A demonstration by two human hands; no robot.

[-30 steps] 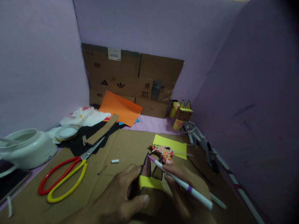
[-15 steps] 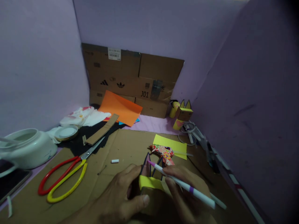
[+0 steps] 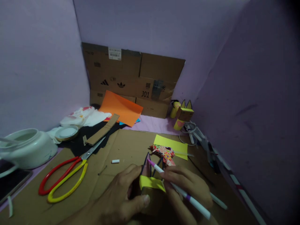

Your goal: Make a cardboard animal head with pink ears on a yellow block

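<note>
My left hand [image 3: 124, 192] is closed round the left side of a small cardboard animal head [image 3: 152, 200]. Its top carries a yellow paper strip [image 3: 151, 182] and two pointed ears with dark edges; the left ear [image 3: 146, 167] has a purplish inside. In my right hand [image 3: 187, 187] is a white felt-tip pen [image 3: 199, 206] with a purple band. The pen's purple tip rests at the upper part of the left ear. My right fingers hide part of the right ear [image 3: 157, 168], and the lower part of the head is dark.
Large scissors [image 3: 67, 178] with red and yellow handles lie on the cardboard mat at left. A floral glue gun [image 3: 165, 153] lies on yellow paper [image 3: 178, 145] beyond my hands. A white pot [image 3: 30, 150] stands far left. A finished-looking cardboard animal [image 3: 185, 114] stands at back right.
The pen has shifted slightly up the left ear, and its rear end has swung a little down and left with my right hand. My left hand holds the head almost still.
</note>
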